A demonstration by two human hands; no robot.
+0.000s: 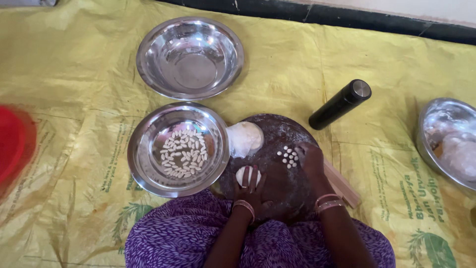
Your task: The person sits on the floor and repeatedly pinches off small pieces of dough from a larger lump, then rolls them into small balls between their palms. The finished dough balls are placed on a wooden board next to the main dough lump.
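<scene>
Dough ball (247, 174) sits under our left hand (251, 191), fingers spread flat on it, upon the dark round board (277, 196). Our right hand (311, 161) pinches small dough pellets (288, 157) nearby.

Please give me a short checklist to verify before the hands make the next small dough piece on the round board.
1. Left hand rests on the small dough ball: ok.
2. Right hand is beside the small white pieces on the dark round board: ok.
3. Large dough lump lies on the board's far edge, within reach: ok.
4. Near steel bowl holds shaped pieces and has room: ok.
5. Black cylinder lies off the board: ok.
6. Dough stickiness: cannot tell.
</scene>
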